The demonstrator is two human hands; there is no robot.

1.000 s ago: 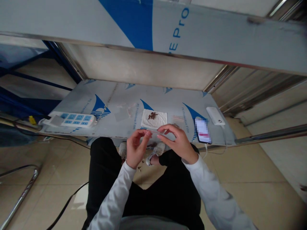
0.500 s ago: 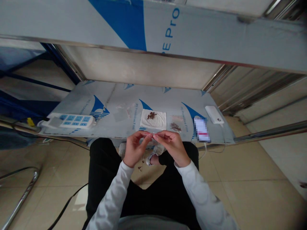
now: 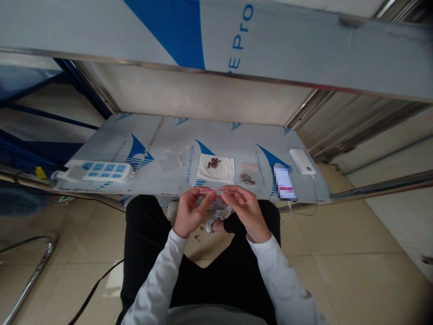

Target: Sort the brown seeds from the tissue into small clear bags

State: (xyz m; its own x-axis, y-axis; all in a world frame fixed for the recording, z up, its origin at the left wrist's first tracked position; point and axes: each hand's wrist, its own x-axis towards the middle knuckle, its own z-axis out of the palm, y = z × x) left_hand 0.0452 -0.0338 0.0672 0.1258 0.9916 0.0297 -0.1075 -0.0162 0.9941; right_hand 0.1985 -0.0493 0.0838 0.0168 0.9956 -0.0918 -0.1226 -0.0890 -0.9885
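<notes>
My left hand (image 3: 191,210) pinches a thin, clear, pink-tinged tube (image 3: 218,192) between thumb and fingers, near the front edge of the shelf. On the other side, my right hand (image 3: 248,210) is closed on the tube's right end. Small details of the tube are blurred. Beyond my hands lies a white folded cloth (image 3: 219,174) with a heap of small brown metal pieces (image 3: 214,163) on it. To its right are a pile of dark slender pieces (image 3: 248,179) and several thin pinkish sticks or tubes (image 3: 249,165).
A power strip (image 3: 107,171) lies at the left of the film-covered shelf (image 3: 162,180), with clear plastic bags (image 3: 173,159) nearer the middle. At the right are a phone (image 3: 284,183) and a cabled white power bank (image 3: 302,161). Small pieces (image 3: 197,238) lie on the floor.
My right hand has shifted slightly to the right, so the thumbs are farther apart and more of the tube shows between them. The left hand has barely moved.
</notes>
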